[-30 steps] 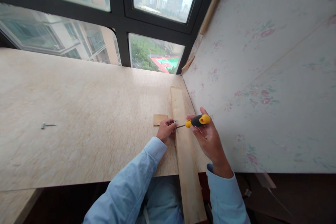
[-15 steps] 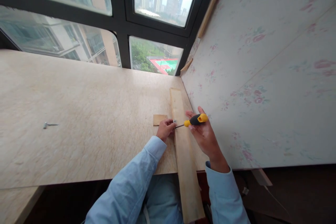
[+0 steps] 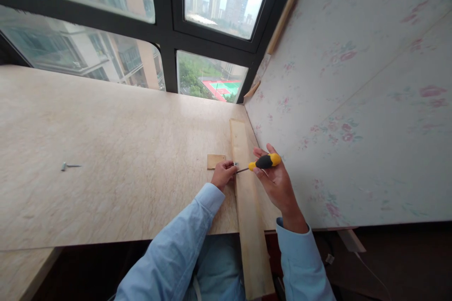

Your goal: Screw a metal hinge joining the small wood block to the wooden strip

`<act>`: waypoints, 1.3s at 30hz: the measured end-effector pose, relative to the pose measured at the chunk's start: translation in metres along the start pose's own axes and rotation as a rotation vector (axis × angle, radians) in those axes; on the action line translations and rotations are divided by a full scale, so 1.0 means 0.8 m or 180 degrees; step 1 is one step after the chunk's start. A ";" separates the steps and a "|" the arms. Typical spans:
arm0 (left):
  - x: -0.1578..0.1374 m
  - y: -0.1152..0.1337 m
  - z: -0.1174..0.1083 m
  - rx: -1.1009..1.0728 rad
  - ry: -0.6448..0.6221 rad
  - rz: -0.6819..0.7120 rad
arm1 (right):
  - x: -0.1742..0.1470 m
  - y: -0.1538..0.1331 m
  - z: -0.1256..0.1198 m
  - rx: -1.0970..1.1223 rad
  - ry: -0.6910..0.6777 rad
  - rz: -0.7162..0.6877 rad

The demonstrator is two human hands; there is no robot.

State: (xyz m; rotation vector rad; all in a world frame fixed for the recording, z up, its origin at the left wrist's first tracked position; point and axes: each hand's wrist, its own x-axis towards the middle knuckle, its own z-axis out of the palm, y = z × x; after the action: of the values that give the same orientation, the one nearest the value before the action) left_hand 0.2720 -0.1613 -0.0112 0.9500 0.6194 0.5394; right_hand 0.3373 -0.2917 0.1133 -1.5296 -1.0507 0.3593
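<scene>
A long pale wooden board (image 3: 249,216) lies lengthwise before me, its near end jutting past the counter edge. At its left edge my left hand (image 3: 223,175) is closed in a pinch on a small shiny metal piece (image 3: 235,164), whose exact kind is too small to tell. My right hand (image 3: 277,186) holds a yellow and black screwdriver (image 3: 265,162) by its handle, thumb below and some fingers stretched loosely behind. The shaft points left across the board, its tip close to my left fingers. A small thin wooden piece (image 3: 215,161) lies just beyond my left hand.
A small hammer-shaped metal item (image 3: 68,166) lies far left on the marble-patterned counter (image 3: 141,150). A flowered wall panel (image 3: 353,103) rises close on the right. The dark window frame (image 3: 167,37) stands at the back.
The view has shifted slightly. Both hands keep nearly the same place, and the screwdriver handle looks turned a little about its axis.
</scene>
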 end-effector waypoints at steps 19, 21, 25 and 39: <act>-0.006 0.013 -0.001 -0.0374 -0.0189 -0.0210 | -0.001 -0.003 0.006 0.0372 -0.0238 -0.0170; -0.006 0.014 -0.003 -0.0424 -0.0242 -0.0255 | -0.003 -0.007 0.004 0.0443 -0.0358 -0.0130; -0.006 0.017 -0.005 -0.0472 -0.0316 -0.0277 | -0.002 -0.008 0.003 0.0035 -0.0344 -0.0014; -0.003 0.019 -0.011 -0.0355 -0.0560 -0.0365 | 0.010 -0.001 0.013 -0.0842 0.0324 -0.0449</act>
State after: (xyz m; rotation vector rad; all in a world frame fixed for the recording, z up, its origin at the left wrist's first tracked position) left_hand 0.2614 -0.1507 -0.0014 0.8410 0.4772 0.3795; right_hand 0.3337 -0.2787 0.1142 -1.6767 -1.1518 0.0439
